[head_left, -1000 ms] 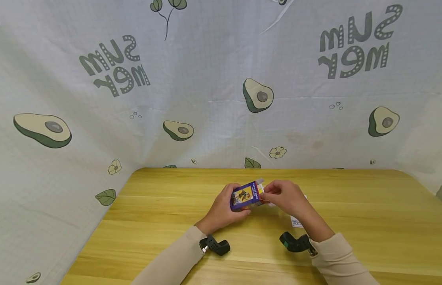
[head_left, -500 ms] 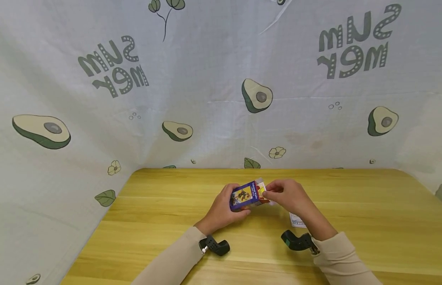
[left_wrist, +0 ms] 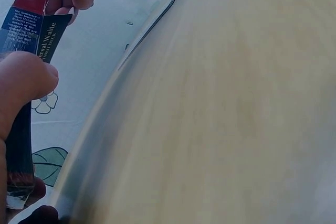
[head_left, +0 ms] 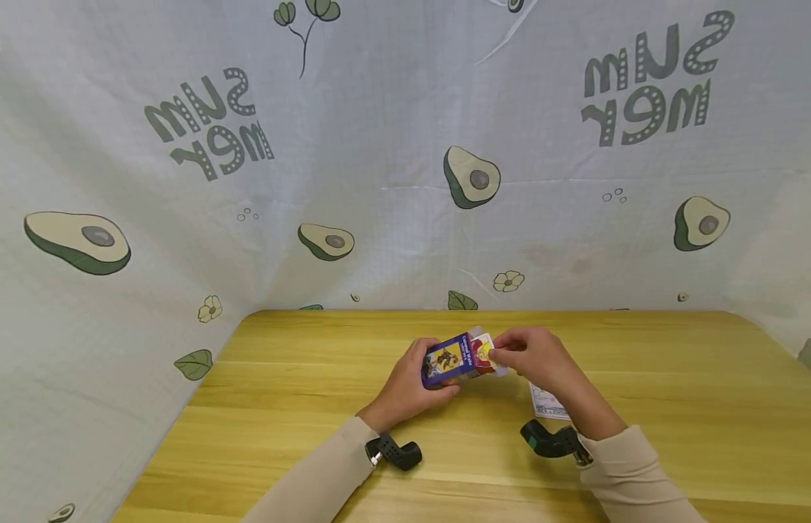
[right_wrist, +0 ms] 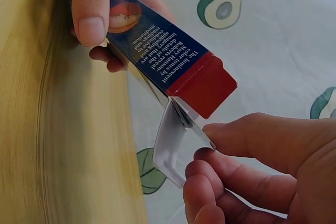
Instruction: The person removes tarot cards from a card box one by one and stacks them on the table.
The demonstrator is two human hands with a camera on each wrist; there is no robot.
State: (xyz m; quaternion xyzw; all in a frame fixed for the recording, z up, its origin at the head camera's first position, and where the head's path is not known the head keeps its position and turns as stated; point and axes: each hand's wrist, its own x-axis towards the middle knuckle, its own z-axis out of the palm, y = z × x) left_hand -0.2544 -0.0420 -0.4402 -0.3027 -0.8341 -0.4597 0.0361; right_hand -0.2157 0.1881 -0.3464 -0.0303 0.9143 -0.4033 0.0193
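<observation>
My left hand (head_left: 408, 383) grips a small purple-blue tarot card box (head_left: 443, 360), tilted, its end flaps raised toward the right. In the right wrist view the left thumb lies along the box side (right_wrist: 157, 45), and a red side flap (right_wrist: 210, 85) and a white end flap (right_wrist: 167, 140) stand out. A tarot card (head_left: 482, 346) with red and yellow artwork sticks partway out of the box mouth. My right hand (head_left: 539, 361) pinches its outer end between thumb and forefinger. Whether more than one card is pinched cannot be told.
Another tarot card (head_left: 548, 407) lies face up on the wooden table (head_left: 301, 392), partly hidden under the right forearm. A white avocado-print cloth (head_left: 392, 240) hangs behind the table and along its left side. Each wrist wears a black camera mount (head_left: 400, 454).
The right hand has moved slightly right, drawing the tarot card farther out of the box. More of its artwork shows, and more of the card on the table is visible. The left hand holds still.
</observation>
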